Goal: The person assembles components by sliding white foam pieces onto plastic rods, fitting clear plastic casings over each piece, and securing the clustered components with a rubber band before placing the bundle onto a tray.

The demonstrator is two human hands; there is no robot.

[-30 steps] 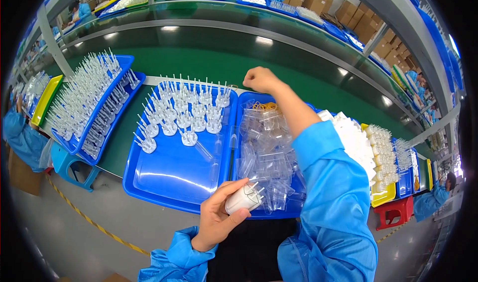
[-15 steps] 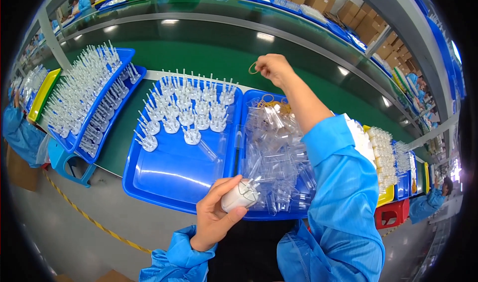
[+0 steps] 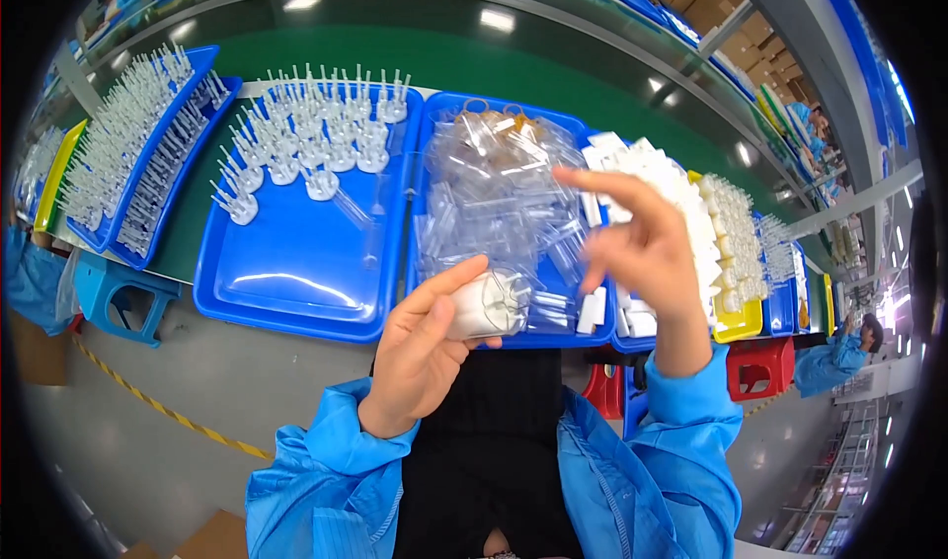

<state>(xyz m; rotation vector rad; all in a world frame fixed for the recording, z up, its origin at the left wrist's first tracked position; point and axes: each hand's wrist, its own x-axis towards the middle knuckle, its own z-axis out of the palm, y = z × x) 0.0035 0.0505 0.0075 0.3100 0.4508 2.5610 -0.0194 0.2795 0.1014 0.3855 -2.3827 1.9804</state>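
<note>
My left hand [image 3: 420,357] is closed around a short white cylindrical part [image 3: 476,307], tilted with its end toward the right. That end looks segmented, with clear or thin-lined bits that are hard to make out. To the right of it my right hand [image 3: 647,243] is raised, fingers apart and slightly blurred, with nothing visible in them. Under both hands lies a blue tray [image 3: 413,194] of clear plastic pieces [image 3: 484,208]. Tan rubber bands [image 3: 477,107] lie at its far end.
Left of it, a blue tray [image 3: 296,297] holds white pronged stands [image 3: 321,144] and a clear tube. Further left are stacked trays of similar stands [image 3: 133,129]. White blocks [image 3: 662,179] and a yellow tray [image 3: 736,327] are on the right. A green conveyor [image 3: 395,50] runs behind.
My right hand has come down and nearer from above the conveyor; the rubber band it pinched no longer shows in its fingers, which are now spread. The view has shifted; my left hand keeps its hold.
</note>
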